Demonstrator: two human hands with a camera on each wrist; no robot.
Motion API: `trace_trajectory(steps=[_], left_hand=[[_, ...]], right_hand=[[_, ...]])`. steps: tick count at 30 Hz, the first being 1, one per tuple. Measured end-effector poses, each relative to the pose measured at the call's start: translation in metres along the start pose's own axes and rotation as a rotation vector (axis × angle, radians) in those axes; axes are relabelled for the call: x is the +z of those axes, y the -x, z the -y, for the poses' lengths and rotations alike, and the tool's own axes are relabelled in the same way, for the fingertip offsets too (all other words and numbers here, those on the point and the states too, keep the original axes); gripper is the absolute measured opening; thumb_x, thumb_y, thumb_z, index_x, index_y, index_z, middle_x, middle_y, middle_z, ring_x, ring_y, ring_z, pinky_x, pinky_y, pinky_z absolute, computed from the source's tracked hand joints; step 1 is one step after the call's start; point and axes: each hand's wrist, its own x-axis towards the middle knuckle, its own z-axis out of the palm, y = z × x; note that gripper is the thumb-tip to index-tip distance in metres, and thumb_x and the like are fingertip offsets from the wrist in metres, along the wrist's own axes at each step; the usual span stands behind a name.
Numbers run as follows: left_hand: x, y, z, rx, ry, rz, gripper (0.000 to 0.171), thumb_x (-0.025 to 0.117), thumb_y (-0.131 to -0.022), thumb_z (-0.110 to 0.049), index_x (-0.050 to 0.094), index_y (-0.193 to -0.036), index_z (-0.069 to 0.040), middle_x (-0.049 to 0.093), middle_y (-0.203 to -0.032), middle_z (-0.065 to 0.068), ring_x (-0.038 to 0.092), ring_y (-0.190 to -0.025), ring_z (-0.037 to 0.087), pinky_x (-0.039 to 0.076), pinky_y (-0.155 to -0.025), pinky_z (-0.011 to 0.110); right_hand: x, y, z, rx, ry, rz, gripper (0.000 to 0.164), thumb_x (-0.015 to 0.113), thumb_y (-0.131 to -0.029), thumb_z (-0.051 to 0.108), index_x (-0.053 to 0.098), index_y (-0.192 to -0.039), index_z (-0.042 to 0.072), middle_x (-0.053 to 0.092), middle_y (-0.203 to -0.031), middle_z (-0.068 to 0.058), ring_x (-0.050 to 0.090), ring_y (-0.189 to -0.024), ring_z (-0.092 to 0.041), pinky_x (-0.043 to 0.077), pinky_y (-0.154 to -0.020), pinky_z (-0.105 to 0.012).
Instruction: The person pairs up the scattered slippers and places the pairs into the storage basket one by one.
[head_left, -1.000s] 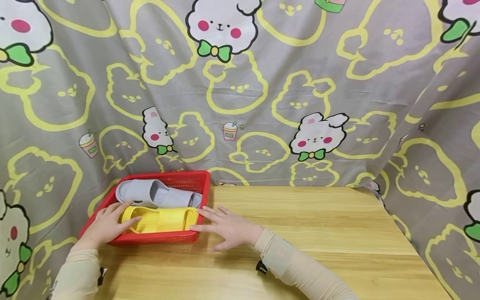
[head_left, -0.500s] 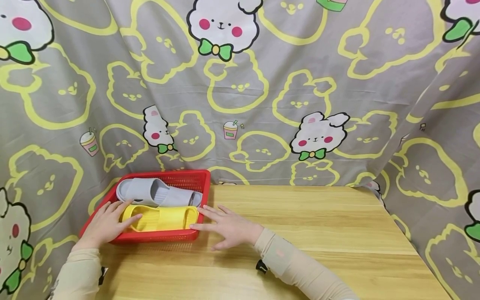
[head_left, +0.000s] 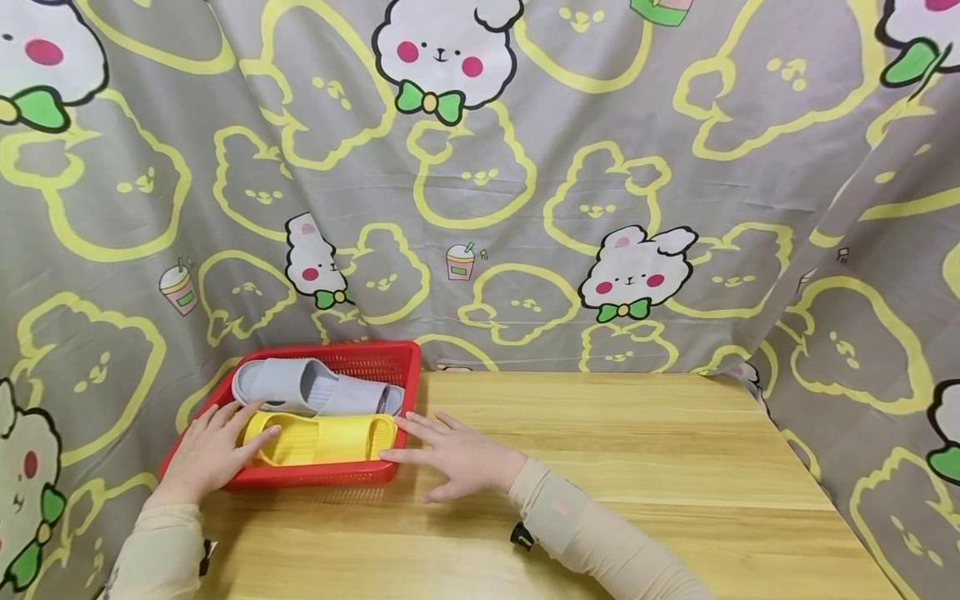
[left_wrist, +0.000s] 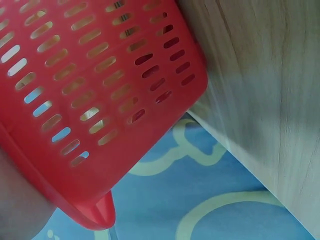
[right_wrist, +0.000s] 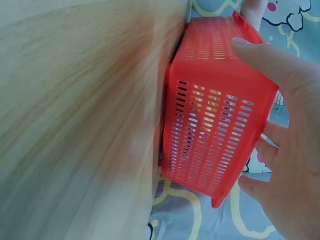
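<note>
A red plastic basket [head_left: 322,475] with slotted walls sits at the left of the table. Grey slippers [head_left: 281,382] lie along its back half, and a yellow slipper [head_left: 341,440] lies along the front. My left hand [head_left: 210,446] spreads over the basket's left end, thumb and fingertips over the yellow slipper's left end. Spread fingers of my right hand [head_left: 465,457] reach to the right rim. In the right wrist view, the right hand [right_wrist: 295,130] has its fingers along the rim of the basket [right_wrist: 220,80]. The left wrist view mostly shows the underside of the basket [left_wrist: 125,165].
The wooden table [head_left: 637,467] extends to the right of the basket. A grey curtain [head_left: 510,150] with rabbit prints hangs behind the table and along both sides, close behind the basket.
</note>
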Motion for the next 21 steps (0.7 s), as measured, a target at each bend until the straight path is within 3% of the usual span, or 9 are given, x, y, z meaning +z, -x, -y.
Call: trace_trajectory(steps=[7, 21], left_hand=[[0.0, 0.003, 0.0, 0.027, -0.011, -0.092, 0.07, 0.051, -0.093, -0.058, 0.045, -0.143, -0.009, 0.042, -0.138, 0.034, 0.029, -0.129, 0.057, 0.02, -0.106, 0.07], [-0.011, 0.008, -0.013, -0.015, 0.038, -0.152, 0.067, 0.048, -0.095, -0.054, 0.039, -0.148, -0.014, 0.034, -0.144, 0.034, 0.025, -0.13, 0.058, 0.02, -0.101, 0.076]], right_hand=[[0.002, 0.0, 0.001, -0.002, 0.012, -0.01, 0.094, 0.067, -0.085, 0.055, 0.003, -0.153, 0.046, -0.002, -0.166, -0.003, 0.004, -0.154, -0.023, 0.018, -0.12, -0.056], [0.004, 0.007, 0.002, 0.025, 0.034, -0.036, 0.094, 0.066, -0.085, 0.054, 0.002, -0.154, 0.044, -0.002, -0.166, -0.004, 0.002, -0.154, -0.027, 0.017, -0.121, -0.055]])
